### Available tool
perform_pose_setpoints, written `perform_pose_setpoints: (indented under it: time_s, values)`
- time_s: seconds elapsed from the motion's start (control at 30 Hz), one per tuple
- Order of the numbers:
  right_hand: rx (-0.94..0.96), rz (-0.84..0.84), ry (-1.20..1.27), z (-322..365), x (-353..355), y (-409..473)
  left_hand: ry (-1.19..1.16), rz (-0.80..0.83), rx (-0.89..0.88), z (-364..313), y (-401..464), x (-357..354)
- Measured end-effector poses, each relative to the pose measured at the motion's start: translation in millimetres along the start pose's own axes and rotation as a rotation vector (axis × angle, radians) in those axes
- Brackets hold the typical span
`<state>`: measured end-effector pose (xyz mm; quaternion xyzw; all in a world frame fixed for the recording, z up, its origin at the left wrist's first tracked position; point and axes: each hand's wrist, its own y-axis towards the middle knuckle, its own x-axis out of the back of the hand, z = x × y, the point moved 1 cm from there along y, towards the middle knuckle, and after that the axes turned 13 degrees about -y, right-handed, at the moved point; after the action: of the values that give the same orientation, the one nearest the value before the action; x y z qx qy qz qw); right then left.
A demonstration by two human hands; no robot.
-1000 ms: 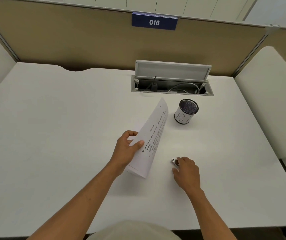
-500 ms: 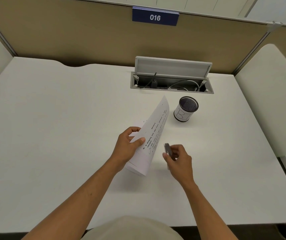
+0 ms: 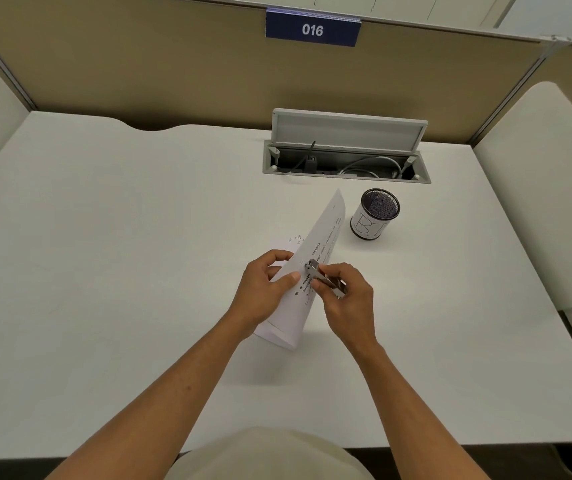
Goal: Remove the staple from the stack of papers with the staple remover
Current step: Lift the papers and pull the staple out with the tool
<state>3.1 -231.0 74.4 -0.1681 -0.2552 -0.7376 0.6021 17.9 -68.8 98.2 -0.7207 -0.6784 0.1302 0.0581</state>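
Note:
A white stack of printed papers (image 3: 324, 233) is held tilted up off the white desk, its lower edge near the desk. My left hand (image 3: 265, 289) grips the stack along its left side, thumb on the printed face. My right hand (image 3: 346, 296) pinches a small metal staple remover (image 3: 321, 277). The remover's tip touches the printed face close to my left thumb. The staple itself is too small to make out.
A black mesh pen cup (image 3: 374, 216) with a white label stands just right of the papers' top corner. Behind it an open cable box (image 3: 346, 157) with its lid raised is set into the desk (image 3: 104, 254). Beige partition walls enclose the back and sides.
My right hand lifted the staple remover off the desk and carried it left and up to the papers. My left hand kept holding the stack, which rose slightly.

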Motion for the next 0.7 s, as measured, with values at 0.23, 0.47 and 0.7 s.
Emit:
perform_pose_setpoints:
  time_s: [0.23, 0.47, 0.7]
  values:
    - [0.167, -0.081, -0.109, 5.4, -1.2, 3.6, 0.055, -0.004, -0.029, -3.5, -0.7, -1.9]
    - [0.205, -0.126, -0.176, 3.5, -2.8, 5.5, 0.127, -0.006, -0.045, -7.4, 0.4, -4.5]
    - [0.161, -0.110, -0.102, 5.6, -1.0, 7.5, 0.137, -0.009, -0.028, -8.2, 1.6, -3.1]
